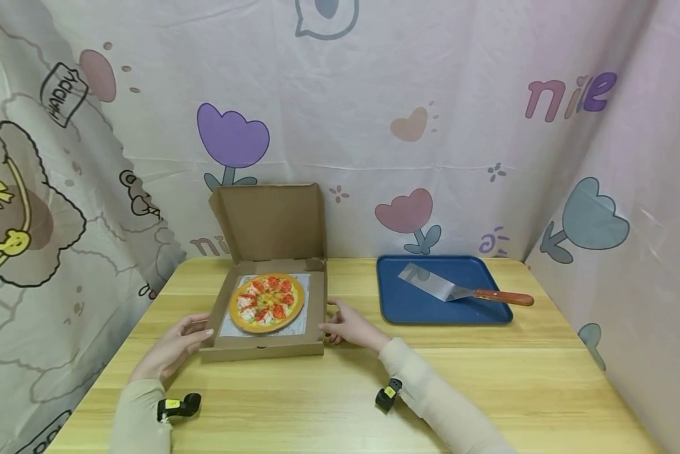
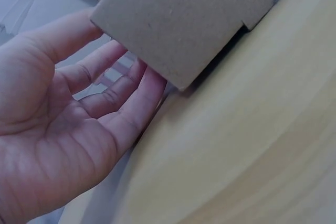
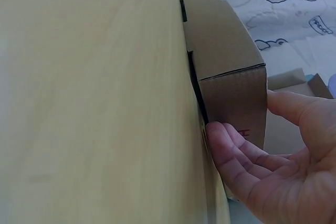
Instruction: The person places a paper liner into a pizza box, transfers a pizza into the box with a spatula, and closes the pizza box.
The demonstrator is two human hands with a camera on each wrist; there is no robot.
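A brown cardboard pizza box [image 1: 263, 352] stands on the table with its lid [image 1: 274, 224] raised at the back. Inside, a round pizza [image 1: 267, 302] with red and white toppings lies on a sheet of printed paper [image 1: 298, 323]. My left hand [image 1: 176, 343] grips the box's left side near the front corner, thumb at the rim and fingertips tucked by the bottom edge. At the opposite side wall, my right hand [image 1: 348, 325] holds the box the same way. In the right wrist view, its thumb touches the rim and its fingers [image 3: 231, 153] curl against the lower edge.
To the right on the wooden table [image 1: 317, 410] lies a blue tray [image 1: 393, 306]. A metal pizza server [image 1: 431, 282] with a wooden handle [image 1: 504, 297] rests across it, the handle reaching past the tray's right edge. A patterned curtain [image 1: 340, 113] hangs behind the table.
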